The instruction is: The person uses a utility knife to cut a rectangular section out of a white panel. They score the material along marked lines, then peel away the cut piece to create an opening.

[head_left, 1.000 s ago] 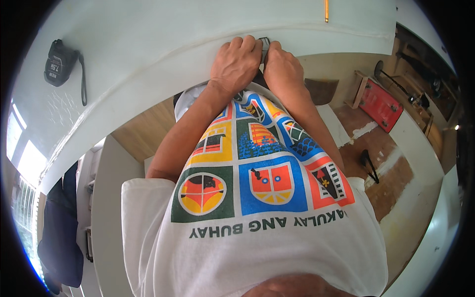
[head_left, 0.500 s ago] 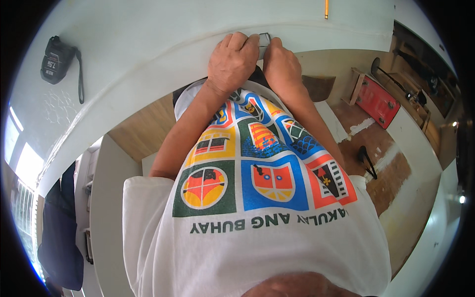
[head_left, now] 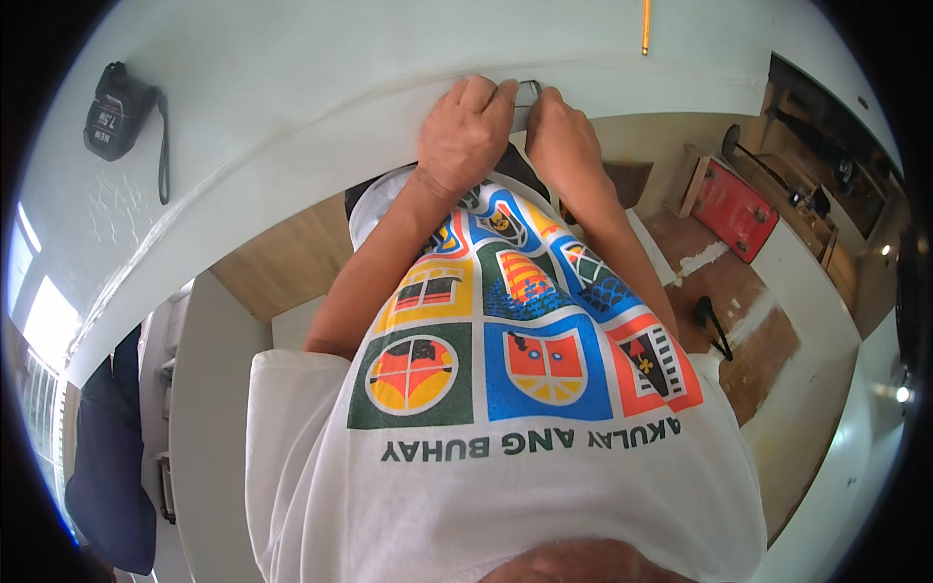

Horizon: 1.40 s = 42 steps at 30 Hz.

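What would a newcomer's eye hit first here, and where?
Probably the white shirt with bold multicoloured panels, mid-view. Above it, the left hand and right hand meet near the edge of the pale worktop, a small dark-rimmed item between them. The black tape measure, upper left, and red panel, right, also stand out.

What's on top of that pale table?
On the pale table lie a black tape measure with a strap and a thin yellow stick. A small dark-edged object shows between the left hand and right hand, partly covered.
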Motion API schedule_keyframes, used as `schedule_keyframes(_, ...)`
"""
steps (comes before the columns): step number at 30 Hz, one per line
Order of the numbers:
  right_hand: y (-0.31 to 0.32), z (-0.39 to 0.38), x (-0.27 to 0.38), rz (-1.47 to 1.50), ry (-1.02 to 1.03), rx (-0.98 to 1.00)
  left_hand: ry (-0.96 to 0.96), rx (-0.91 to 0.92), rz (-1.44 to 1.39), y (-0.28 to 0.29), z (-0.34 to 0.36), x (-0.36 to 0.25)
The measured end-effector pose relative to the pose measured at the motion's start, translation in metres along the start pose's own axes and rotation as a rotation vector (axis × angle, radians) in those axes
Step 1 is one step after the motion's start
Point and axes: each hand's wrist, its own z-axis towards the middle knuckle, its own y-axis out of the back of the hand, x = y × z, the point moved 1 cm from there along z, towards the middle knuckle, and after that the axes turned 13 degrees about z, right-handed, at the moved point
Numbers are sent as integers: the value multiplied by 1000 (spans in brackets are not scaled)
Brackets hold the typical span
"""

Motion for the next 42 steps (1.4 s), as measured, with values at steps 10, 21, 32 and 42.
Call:
schedule_keyframes(10,28,26,11,-135,-42,242,-62,130,72,4,2,1)
schedule_keyframes(21,6,13,-4,-99,85,92,-83,256,105,6,4,0)
schedule_keyframes(32,-5,-7,-19,110,192,-158,-150,300,228,8,13,-8)
schedule_keyframes(42,8,-24,-13,181,151,-196,-190,299,224,1,16,-7)
